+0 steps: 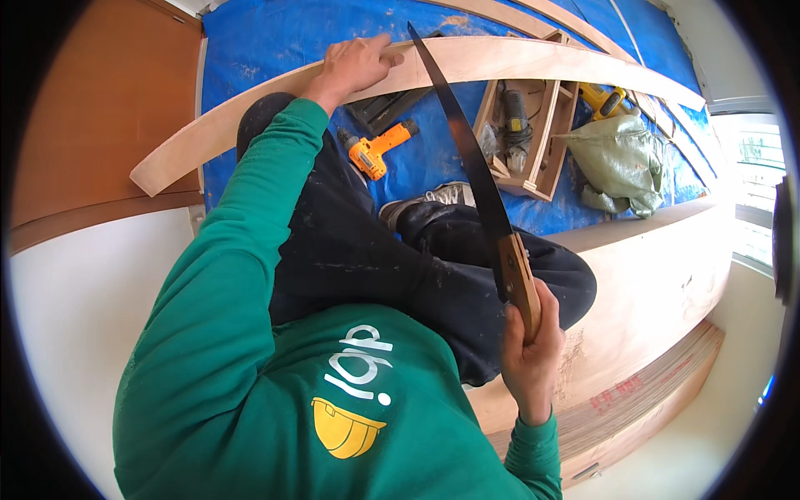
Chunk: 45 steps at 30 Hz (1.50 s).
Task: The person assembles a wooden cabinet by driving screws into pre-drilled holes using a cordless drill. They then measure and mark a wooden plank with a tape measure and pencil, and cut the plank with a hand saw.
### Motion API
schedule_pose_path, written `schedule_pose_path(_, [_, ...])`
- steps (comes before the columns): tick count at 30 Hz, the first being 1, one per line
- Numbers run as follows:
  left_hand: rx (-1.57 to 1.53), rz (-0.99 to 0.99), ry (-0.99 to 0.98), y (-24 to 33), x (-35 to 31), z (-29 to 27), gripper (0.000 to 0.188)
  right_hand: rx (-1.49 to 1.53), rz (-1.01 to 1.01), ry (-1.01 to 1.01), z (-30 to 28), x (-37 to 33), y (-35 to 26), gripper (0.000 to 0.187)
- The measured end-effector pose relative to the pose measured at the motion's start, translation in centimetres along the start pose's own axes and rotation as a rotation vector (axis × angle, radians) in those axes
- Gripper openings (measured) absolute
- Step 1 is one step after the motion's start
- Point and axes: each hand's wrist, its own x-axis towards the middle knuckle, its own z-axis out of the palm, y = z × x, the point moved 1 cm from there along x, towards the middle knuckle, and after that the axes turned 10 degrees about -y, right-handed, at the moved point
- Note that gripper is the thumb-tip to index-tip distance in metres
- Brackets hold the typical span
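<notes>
My right hand [533, 350] is closed around the wooden handle [518, 287] of a handsaw. The saw's long dark blade [467, 150] points away from me, its tip crossing in front of a long pale wooden board [500, 60]. Whether the blade touches the board cannot be told. My left hand [354, 68] grips the board's far edge with bent fingers, just left of the saw tip. The board runs crosswise past my bent left knee, its left end [154, 171] near the brown door.
An orange-yellow cordless drill [377, 150] lies on the blue tarp [292, 33] near my shoes. Beyond the blade stands a wooden tool box [542, 158] holding a power tool [517, 121]. To its right sits a green sack [621, 162]. Stacked plywood sheets [642, 392] lie at lower right.
</notes>
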Motion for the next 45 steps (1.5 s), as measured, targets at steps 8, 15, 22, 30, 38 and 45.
schedule_pose_path(8, [-0.044, 0.014, 0.070, 0.5, 0.0, -0.6, 0.052, -0.004, -0.366, 0.138, 7.2, 19.7, 1.2, 0.034])
schedule_pose_path(15, [-0.023, 0.000, 0.050, 0.2, 0.3, -0.6, 0.048, 0.046, -0.178, 0.056, 5.1, 12.9, 1.5, 0.039])
schedule_pose_path(22, [-0.042, 0.009, 0.037, -0.1, 0.7, 0.0, 0.046, -0.074, -0.020, -0.005, -0.3, 0.7, -1.6, 0.041])
schedule_pose_path(30, [-0.028, -0.003, 0.018, 0.7, -0.1, -0.5, 0.050, -0.037, -0.321, 0.121, 7.8, 22.5, 1.7, 0.034])
schedule_pose_path(38, [-0.031, 0.025, 0.036, -0.5, 0.9, 0.7, 0.048, -0.069, -0.019, -0.006, 0.0, 0.7, 0.1, 0.042])
schedule_pose_path(45, [-0.069, 0.021, 0.072, 0.3, 0.2, -0.1, 0.049, -0.027, -0.213, 0.077, 5.8, 17.1, 0.3, 0.036])
